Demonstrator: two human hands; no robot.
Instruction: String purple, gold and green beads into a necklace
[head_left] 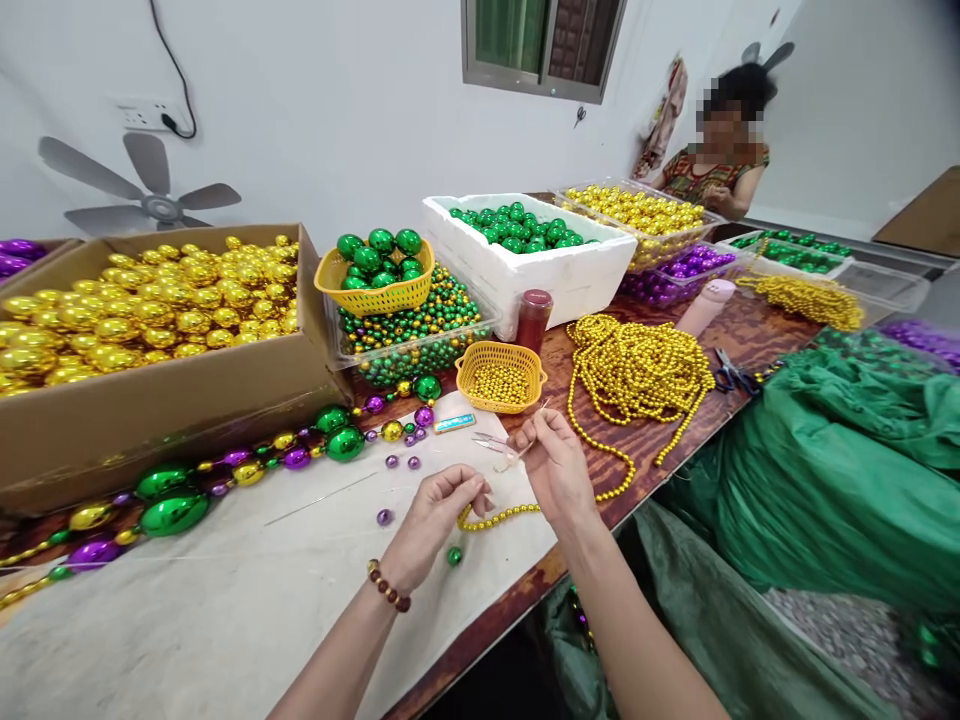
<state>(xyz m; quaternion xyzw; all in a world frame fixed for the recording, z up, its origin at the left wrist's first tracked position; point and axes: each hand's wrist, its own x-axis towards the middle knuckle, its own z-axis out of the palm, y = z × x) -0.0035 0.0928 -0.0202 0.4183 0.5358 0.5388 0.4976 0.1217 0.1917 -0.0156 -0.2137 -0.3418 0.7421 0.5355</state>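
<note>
My left hand (439, 515) is closed in a pinch at the end of a gold bead string (512, 514). From there the string sags across the cloth and passes behind my right wrist. My right hand (559, 465) pinches a thin pale thread (545, 404), whose tip shows above the fingertips. Beside its fingers are the metal blades of small scissors (489, 441); I cannot tell whether the hand touches them. A loose green bead (454, 556) and a purple bead (385, 517) lie near my left hand. A long needle (322, 498) rests on the pale cloth (247, 600).
Behind the hands are a yellow basket (500, 404) of small gold beads, a red-brown bottle (533, 320) and a gold bead-string pile (637, 370). A cardboard box (172, 400) and a white foam box (525, 285) hold beads. Green sacks (832, 480) bulge at right. Another person (720, 170) sits beyond.
</note>
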